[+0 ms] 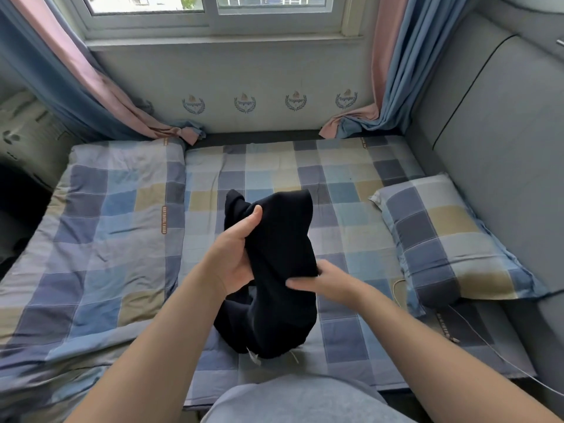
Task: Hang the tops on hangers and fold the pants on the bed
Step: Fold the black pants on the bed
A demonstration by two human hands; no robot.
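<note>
Two bare hands held a black garment (280,239) above the checked bed (351,184), well left of the pillow (442,236), with its lower end trailing onto the sheet. Whether it was a top or pants could not be told from the bunched cloth. The step looked to be sorting it out. That would go best by finding a hem or waistband, shaking the piece flat, then laying it on the open sheet between the folded quilt (106,224), farthest from the pillow, and the pillow itself. The left hand (235,254) gripped the cloth on the side away from the pillow, palm inward and thumb raised along the fabric. The right hand (329,279), nearer the pillow and a little lower, pinched an edge between thumb and fingers. Both forearms reached forward over the bed.
</note>
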